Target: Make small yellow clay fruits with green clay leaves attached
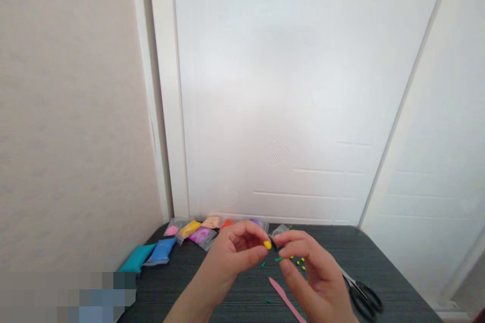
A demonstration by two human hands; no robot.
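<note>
Above the middle of the dark table, my left hand (237,250) pinches a small yellow ball of modelling clay (268,245) between thumb and index finger. Close to its right, my right hand (312,267) holds a thin green piece of clay (279,259) at its fingertips. The two pieces are a short gap apart. Beneath my hands lie a pink plastic clay knife (282,293) and a few green bits (268,301). Several small yellow-and-green pieces (302,261) rest beside my right hand, partly hidden by its fingers.
Black-handled scissors (364,297) lie right of my right hand. Clay packets stand along the back left, among them a yellow packet (189,229), a purple packet (200,234), a blue packet (161,251) and a teal packet (137,258). A white panel (273,111) rises behind the table (182,282).
</note>
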